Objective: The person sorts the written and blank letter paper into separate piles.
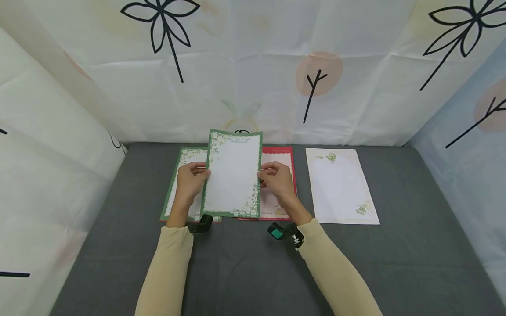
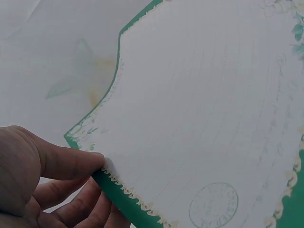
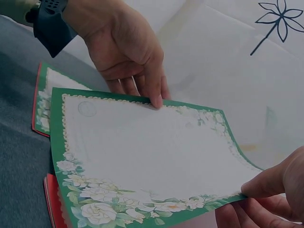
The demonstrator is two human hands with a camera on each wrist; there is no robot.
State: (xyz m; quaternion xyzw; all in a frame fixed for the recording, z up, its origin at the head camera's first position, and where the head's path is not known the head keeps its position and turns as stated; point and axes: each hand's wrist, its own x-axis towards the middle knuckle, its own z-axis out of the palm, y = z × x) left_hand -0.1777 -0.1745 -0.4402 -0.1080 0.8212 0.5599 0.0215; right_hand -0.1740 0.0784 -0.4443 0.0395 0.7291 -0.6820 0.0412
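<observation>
A person's left grip (image 1: 191, 180) and right grip (image 1: 276, 177) each pinched a side edge of a green-bordered sheet (image 1: 233, 173), thumbs on its face. Printed with white flowers, the sheet was held raised and tilted above a dark grey desk (image 1: 245, 267), between the two hands. From the head view it partly covered another green-edged sheet (image 1: 189, 153) lying at left and a red-bordered sheet (image 1: 270, 202) at right. Farther right lay a white sheet (image 1: 340, 186) with leafy prints.
</observation>
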